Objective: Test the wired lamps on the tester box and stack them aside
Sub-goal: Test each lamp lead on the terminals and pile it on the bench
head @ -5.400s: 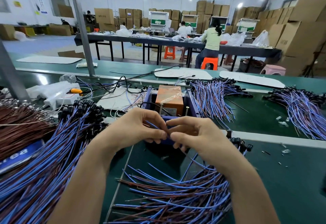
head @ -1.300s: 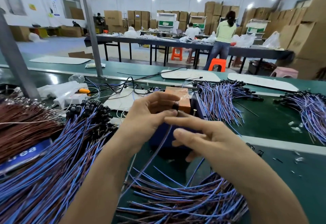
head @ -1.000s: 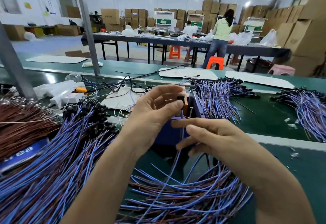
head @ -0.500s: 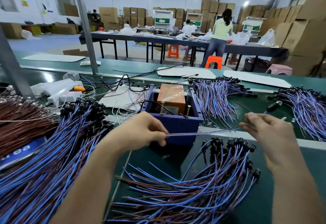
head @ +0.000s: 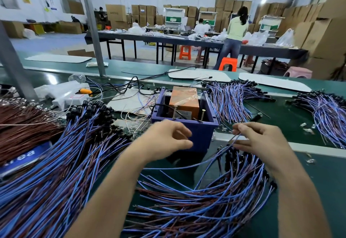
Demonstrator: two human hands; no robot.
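The tester box (head: 203, 134) is a blue bin holding an orange unit (head: 184, 103) and two upright screws. It stands at the centre of the green bench. My left hand (head: 164, 142) hovers in front of its near wall, fingers loosely curled and holding nothing. My right hand (head: 262, 144), just right of the box, pinches one wired lamp (head: 256, 116) by its blue wire. The lamp's black head pokes out beyond my fingers and its wire trails down to the left. A pile of wired lamps (head: 206, 200) lies under both forearms.
A big bundle of blue and brown wired lamps (head: 56, 163) fills the left. Brown wires (head: 22, 125) lie beyond it. Two more lamp piles (head: 230, 101) (head: 327, 110) sit right of the box. A white power strip (head: 71, 98), loose cables and people at far tables are behind.
My left hand has let go of the wire's end, which now sags toward the near pile. My right hand still pinches the lamp and has drawn in closer to the box.
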